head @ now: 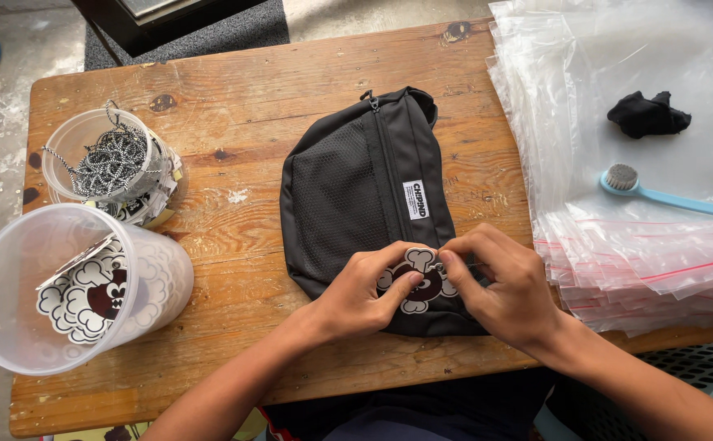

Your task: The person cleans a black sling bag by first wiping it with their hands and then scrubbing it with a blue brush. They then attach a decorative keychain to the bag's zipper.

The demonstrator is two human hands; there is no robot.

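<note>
Hands [364,294] [499,286] pinch tag [418,282] (bag [356,188] mid-table)

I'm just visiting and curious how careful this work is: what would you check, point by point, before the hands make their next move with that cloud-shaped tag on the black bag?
1. Tag held: ok. The left hand pinches the cloud-shaped tag against the black bag.
2. Fastener gripped: cannot tell. The right hand pinches something small at the tag's top edge; it is too tiny to make out.
3. Bag steady: ok. It lies flat on the wooden table.
4. Bag zipper shut: ok, as far as it shows.
5. Spare tags near: ok. More sit in the clear tub at the left.
</note>
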